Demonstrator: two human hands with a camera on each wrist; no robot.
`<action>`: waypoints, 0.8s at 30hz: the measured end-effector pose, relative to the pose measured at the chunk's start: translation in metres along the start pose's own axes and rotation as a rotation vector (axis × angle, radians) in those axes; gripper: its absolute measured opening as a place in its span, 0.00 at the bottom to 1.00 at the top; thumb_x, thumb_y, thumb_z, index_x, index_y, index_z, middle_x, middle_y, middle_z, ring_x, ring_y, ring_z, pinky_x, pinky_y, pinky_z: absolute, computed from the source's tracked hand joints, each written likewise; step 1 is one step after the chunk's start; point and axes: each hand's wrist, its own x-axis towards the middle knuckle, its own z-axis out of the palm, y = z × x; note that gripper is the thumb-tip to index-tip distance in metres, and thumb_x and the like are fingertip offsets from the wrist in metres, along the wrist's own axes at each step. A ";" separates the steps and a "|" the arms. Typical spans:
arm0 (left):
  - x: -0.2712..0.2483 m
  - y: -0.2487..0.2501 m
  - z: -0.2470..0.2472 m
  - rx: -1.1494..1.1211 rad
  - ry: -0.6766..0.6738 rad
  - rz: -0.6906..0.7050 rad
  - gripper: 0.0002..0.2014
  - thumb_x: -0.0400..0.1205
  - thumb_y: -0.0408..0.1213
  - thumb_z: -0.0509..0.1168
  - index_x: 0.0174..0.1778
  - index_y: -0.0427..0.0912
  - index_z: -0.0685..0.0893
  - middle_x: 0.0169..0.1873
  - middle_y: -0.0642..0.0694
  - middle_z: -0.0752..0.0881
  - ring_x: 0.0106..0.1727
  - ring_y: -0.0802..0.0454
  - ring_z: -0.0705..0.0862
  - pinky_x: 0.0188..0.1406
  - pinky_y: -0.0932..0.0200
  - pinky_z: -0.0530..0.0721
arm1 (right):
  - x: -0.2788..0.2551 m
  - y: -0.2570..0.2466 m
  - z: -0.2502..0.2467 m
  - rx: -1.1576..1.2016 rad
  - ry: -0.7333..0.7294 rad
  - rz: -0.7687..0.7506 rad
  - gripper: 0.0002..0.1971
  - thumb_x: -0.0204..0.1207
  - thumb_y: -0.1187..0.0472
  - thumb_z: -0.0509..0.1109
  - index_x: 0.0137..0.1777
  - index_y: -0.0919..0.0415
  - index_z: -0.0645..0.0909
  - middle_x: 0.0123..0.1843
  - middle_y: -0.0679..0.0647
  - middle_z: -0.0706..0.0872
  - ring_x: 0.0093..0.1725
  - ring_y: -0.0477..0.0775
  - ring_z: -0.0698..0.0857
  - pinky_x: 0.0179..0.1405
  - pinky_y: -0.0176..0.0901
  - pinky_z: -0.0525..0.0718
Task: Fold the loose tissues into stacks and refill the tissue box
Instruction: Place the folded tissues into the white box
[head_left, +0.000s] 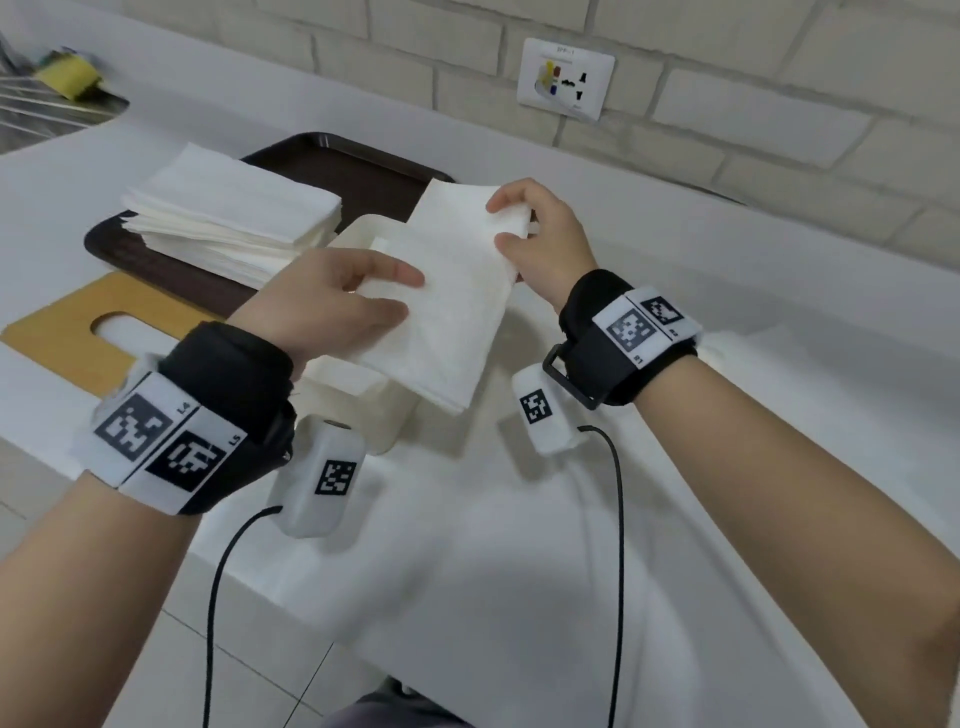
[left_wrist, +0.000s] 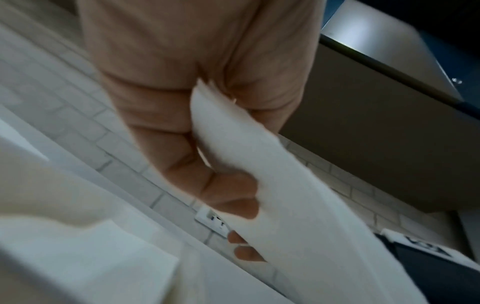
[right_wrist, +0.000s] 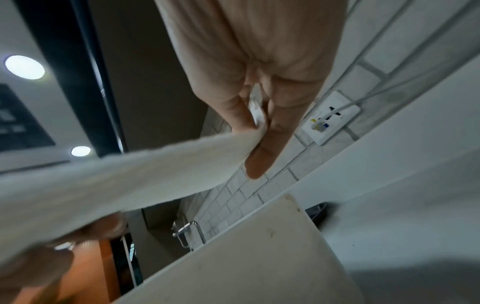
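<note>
A folded stack of white tissues (head_left: 457, 306) hangs tilted above the open cream tissue box (head_left: 363, 400). My left hand (head_left: 343, 306) grips the stack's left edge, thumb on top and fingers curled beneath (left_wrist: 228, 197). My right hand (head_left: 540, 234) pinches its far right corner (right_wrist: 257, 123) between thumb and fingers. The same stack (left_wrist: 298, 205) fills the left wrist view and sweeps across the right wrist view (right_wrist: 116, 185). A second pile of loose tissues (head_left: 228, 208) lies on the dark brown tray (head_left: 363, 166) at the back left. The box's inside is mostly hidden by the held stack.
The box's wooden lid (head_left: 67, 322) with an oval slot lies flat at the left on the white counter (head_left: 727, 364). A sink (head_left: 47, 104) with a yellow sponge (head_left: 72, 73) sits far left. A wall socket (head_left: 566, 78) is on the brick wall behind.
</note>
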 end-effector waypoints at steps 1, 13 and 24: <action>0.002 -0.003 -0.007 0.018 0.029 -0.007 0.12 0.79 0.29 0.65 0.51 0.50 0.85 0.41 0.54 0.82 0.28 0.63 0.79 0.22 0.78 0.76 | 0.004 -0.002 0.006 -0.049 -0.012 -0.021 0.15 0.72 0.76 0.59 0.47 0.56 0.77 0.41 0.40 0.76 0.39 0.53 0.80 0.42 0.45 0.85; 0.031 -0.039 -0.025 0.571 0.018 -0.222 0.21 0.74 0.27 0.66 0.60 0.53 0.80 0.66 0.46 0.73 0.58 0.48 0.73 0.51 0.61 0.69 | 0.028 -0.013 0.061 -0.834 -0.302 0.010 0.18 0.80 0.72 0.55 0.66 0.66 0.76 0.68 0.63 0.76 0.63 0.64 0.80 0.62 0.47 0.79; 0.029 -0.033 -0.012 0.967 -0.083 -0.202 0.26 0.73 0.33 0.72 0.68 0.43 0.75 0.58 0.44 0.74 0.58 0.46 0.74 0.48 0.60 0.72 | 0.042 -0.006 0.071 -1.006 -0.452 0.039 0.19 0.81 0.70 0.55 0.69 0.63 0.75 0.70 0.60 0.75 0.67 0.62 0.77 0.65 0.46 0.75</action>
